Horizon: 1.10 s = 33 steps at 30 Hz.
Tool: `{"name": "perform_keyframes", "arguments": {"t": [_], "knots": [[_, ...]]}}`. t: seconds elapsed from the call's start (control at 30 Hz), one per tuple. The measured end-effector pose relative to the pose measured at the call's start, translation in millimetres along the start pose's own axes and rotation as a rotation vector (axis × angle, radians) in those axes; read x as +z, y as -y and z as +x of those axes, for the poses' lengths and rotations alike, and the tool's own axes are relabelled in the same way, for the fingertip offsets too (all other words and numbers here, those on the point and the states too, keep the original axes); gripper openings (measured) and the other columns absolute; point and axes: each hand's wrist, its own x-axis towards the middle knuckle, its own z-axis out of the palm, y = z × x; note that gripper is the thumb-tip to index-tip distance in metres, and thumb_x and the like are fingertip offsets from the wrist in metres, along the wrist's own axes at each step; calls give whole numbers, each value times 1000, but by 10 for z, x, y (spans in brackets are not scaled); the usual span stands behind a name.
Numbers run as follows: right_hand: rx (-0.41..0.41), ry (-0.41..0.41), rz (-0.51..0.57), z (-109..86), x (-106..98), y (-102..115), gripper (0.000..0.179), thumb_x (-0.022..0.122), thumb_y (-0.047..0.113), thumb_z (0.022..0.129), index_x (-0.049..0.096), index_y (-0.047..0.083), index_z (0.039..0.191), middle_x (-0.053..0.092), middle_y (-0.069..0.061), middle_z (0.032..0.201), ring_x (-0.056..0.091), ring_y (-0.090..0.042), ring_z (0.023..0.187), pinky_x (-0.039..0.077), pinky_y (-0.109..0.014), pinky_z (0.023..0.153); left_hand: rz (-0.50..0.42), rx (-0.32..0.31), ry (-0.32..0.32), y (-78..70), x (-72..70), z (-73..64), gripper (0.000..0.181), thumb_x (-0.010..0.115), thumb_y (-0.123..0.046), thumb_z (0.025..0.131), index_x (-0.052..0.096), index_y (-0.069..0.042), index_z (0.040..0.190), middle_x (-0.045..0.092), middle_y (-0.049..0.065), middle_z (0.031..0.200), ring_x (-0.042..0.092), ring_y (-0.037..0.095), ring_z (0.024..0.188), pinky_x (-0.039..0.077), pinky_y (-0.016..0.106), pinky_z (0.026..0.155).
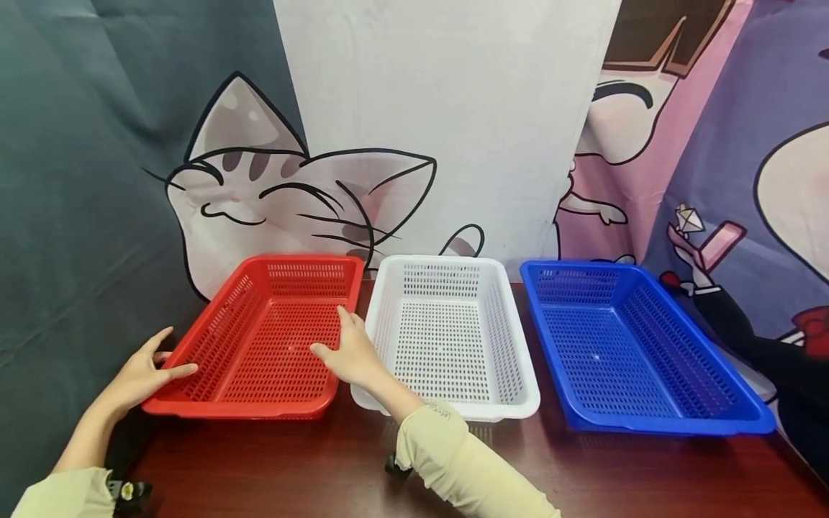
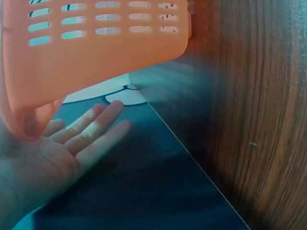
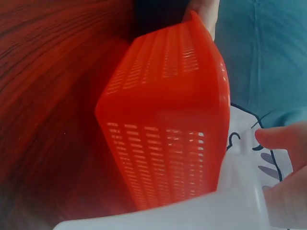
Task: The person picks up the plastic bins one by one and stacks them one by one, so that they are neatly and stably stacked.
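Note:
A red plastic basket point(image 1: 285, 352) with slotted walls stands on the left of the table. My left hand point(image 1: 139, 374) is at its left rim, the thumb over the rim and the other fingers outside. In the left wrist view those fingers point(image 2: 98, 127) are stretched out below the rim. My right hand point(image 1: 352, 352) hovers at the red basket's right rim, thumb and forefinger spread, holding nothing. Beneath that wrist is the near left corner of a white basket point(image 1: 447, 410), whose rim also fills the bottom of the right wrist view.
A blue basket point(image 1: 673, 423) stands to the right of the white one. All three sit in a row on a dark red-brown wooden table point(image 1: 272, 467). Close behind hangs a cloth backdrop point(image 1: 440, 86) with a cartoon cat; it also runs along the left side.

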Motion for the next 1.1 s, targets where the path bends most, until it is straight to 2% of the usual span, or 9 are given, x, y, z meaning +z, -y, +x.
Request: {"name": "perform_keyframes", "arguments": {"t": [0.07,0.17,0.3,0.37,0.43,0.7,0.87,0.97,1.1], "knots": [[16,-17,25,6,31,1,81,64,29,93,20,4,155,22,-27,158,34,-39,144,34,-52,116,-31,9,4,8,19,5,94,63,-29,93,1,11,151,42,46,128,49,-13,75,47,17,64],[36,-41,81,35,65,-4,84,65,27,92,16,3,156,19,-29,158,32,-41,144,33,-53,117,-84,27,-2,15,56,13,91,64,-24,93,3,9,152,50,42,125,53,-13,75,50,18,64],[85,-47,156,109,94,-27,89,67,27,91,11,1,156,18,-28,158,30,-40,145,31,-52,118,-188,33,9,33,90,16,86,64,-20,93,7,2,155,70,-1,108,62,-6,76,55,23,64],[126,-36,187,147,103,-36,91,68,28,91,10,2,156,19,-27,159,28,-39,146,29,-50,120,-241,25,28,32,93,12,85,63,-20,94,8,-4,156,67,-20,98,65,-2,76,57,26,63],[149,-28,208,175,104,-42,91,68,27,91,10,1,156,20,-26,159,27,-38,147,28,-49,120,-277,17,42,29,91,9,84,63,-20,94,9,-9,157,64,-30,93,67,1,76,57,28,63],[200,-23,248,201,94,-33,93,69,29,89,10,3,156,19,-21,162,22,-33,150,23,-47,123,-348,-16,64,63,73,38,82,62,-20,95,10,-23,158,62,-34,92,68,1,77,59,29,64],[223,-51,325,212,125,-38,89,69,19,89,14,3,156,26,-17,160,27,-31,148,25,-45,123,-385,-46,73,115,57,28,81,61,-18,96,9,-31,157,60,-36,92,67,0,77,59,28,64],[212,-68,338,209,135,-49,82,68,8,88,20,2,155,43,-20,150,45,-31,138,38,-42,115,-394,-59,73,145,60,16,80,60,-19,96,9,-33,157,59,-37,92,68,1,76,60,28,64],[198,-78,344,217,132,-64,78,66,-1,85,28,4,153,66,-19,121,67,-20,103,58,-29,88,-410,-62,43,176,72,3,79,62,-16,95,14,-35,156,59,-38,92,68,0,75,59,27,62]]}}
